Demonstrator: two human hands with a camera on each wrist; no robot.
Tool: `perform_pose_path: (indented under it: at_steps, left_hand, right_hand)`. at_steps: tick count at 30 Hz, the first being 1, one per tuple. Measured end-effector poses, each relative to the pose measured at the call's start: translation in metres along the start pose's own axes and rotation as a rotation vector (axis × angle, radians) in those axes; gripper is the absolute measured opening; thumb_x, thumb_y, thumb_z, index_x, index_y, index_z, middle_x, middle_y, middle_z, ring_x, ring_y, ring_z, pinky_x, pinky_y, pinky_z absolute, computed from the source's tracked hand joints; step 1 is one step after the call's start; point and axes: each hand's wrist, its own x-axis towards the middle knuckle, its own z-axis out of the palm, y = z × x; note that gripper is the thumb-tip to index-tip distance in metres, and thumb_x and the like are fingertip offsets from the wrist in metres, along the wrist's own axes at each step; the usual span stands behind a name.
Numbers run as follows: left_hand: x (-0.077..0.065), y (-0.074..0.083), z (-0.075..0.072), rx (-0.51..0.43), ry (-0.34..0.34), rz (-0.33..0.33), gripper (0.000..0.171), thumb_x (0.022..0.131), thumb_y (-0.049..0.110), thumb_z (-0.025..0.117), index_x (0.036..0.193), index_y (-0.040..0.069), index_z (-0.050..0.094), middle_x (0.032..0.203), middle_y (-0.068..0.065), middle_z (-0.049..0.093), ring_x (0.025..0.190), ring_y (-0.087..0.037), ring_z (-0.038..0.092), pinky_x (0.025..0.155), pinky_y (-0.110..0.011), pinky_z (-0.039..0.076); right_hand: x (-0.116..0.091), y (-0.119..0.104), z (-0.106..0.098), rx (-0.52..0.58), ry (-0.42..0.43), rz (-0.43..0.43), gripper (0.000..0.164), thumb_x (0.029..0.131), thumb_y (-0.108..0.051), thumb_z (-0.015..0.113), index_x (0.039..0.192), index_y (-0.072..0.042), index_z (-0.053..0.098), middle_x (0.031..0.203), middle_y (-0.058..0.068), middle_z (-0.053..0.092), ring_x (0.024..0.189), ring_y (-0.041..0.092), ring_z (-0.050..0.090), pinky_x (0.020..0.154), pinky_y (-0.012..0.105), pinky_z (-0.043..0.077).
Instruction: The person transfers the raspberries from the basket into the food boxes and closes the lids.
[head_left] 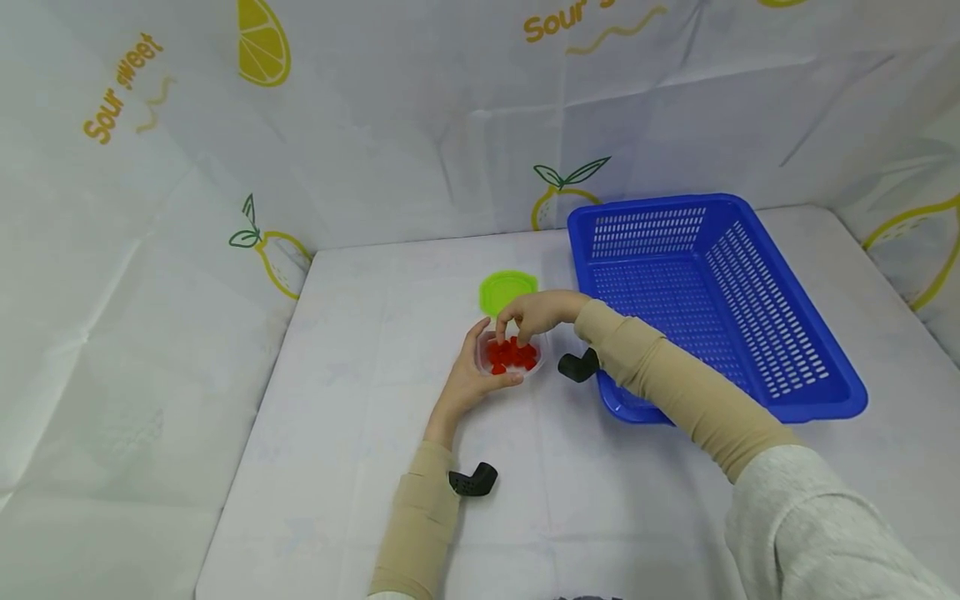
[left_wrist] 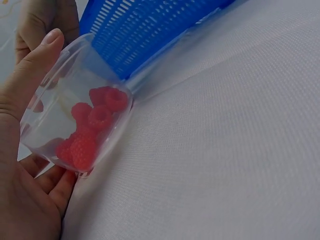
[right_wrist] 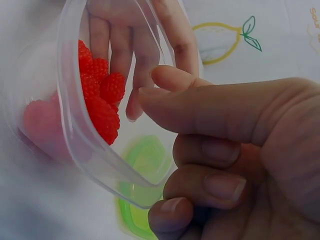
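Observation:
A clear plastic container holds several red raspberries. My left hand grips it from the left, with the thumb at the near side and the fingers around the far side. In the left wrist view the raspberries lie low against the container's wall. My right hand reaches down over the opening, with thumb and forefinger apart in the head view. The right wrist view shows its thumb at the rim beside the raspberries, and no raspberry shows between the fingers.
A bright green lid lies on the white-covered table just beyond the container. To the right stands a blue plastic basket, with my right forearm crossing its near left edge. White printed sheeting rises behind the table.

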Motion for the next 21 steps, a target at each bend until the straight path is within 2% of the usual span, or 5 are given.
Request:
perform_pose_path:
  at_steps: [6, 11, 15, 18, 21]
  left_hand:
    - [0.0, -0.001, -0.002, -0.033, -0.019, 0.031, 0.111, 0.065, 0.031, 0.085, 0.146, 0.039, 0.01, 0.147, 0.0, 0.037, 0.138, -0.019, 0.032, 0.115, -0.051, 0.023]
    - [0.0, -0.001, -0.003, -0.032, 0.005, 0.056, 0.121, 0.062, 0.032, 0.087, 0.146, 0.043, 0.001, 0.15, -0.002, 0.032, 0.14, -0.019, 0.029, 0.115, -0.052, 0.022]
    - [0.0, -0.001, -0.003, -0.013, 0.03, 0.049, 0.122, 0.061, 0.033, 0.087, 0.148, 0.038, 0.001, 0.152, -0.001, 0.027, 0.142, -0.023, 0.023, 0.113, -0.055, 0.024]
    - [0.001, 0.0, -0.006, -0.052, 0.039, 0.029, 0.113, 0.068, 0.028, 0.083, 0.149, 0.033, 0.004, 0.153, -0.002, 0.024, 0.142, -0.029, 0.022, 0.113, -0.053, 0.026]
    - [0.005, 0.007, -0.01, -0.094, 0.064, -0.026, 0.089, 0.083, 0.03, 0.07, 0.148, 0.034, 0.01, 0.153, -0.001, 0.025, 0.14, -0.031, 0.028, 0.112, -0.051, 0.03]
  right_hand:
    - [-0.003, 0.003, -0.004, 0.065, 0.044, 0.014, 0.031, 0.087, -0.011, 0.058, 0.118, -0.015, 0.06, 0.094, 0.006, 0.049, 0.083, 0.017, 0.043, 0.066, 0.023, 0.037]
    - [-0.006, 0.009, -0.012, 0.195, 0.206, 0.033, 0.033, 0.091, -0.02, 0.055, 0.122, -0.01, 0.056, 0.093, 0.008, 0.053, 0.078, 0.02, 0.045, 0.064, 0.024, 0.04]
    - [-0.006, 0.013, -0.018, 0.328, 0.313, 0.082, 0.035, 0.093, -0.024, 0.053, 0.124, -0.009, 0.054, 0.108, 0.011, 0.055, 0.073, 0.018, 0.041, 0.07, 0.028, 0.042]
    - [-0.006, 0.012, -0.023, 0.413, 0.362, 0.114, 0.036, 0.094, -0.025, 0.051, 0.127, -0.009, 0.051, 0.123, 0.013, 0.05, 0.082, 0.022, 0.045, 0.082, 0.035, 0.045]
    - [-0.004, 0.011, -0.029, 0.494, 0.419, 0.15, 0.038, 0.095, -0.026, 0.051, 0.129, -0.009, 0.049, 0.122, 0.012, 0.047, 0.087, 0.022, 0.045, 0.085, 0.034, 0.044]
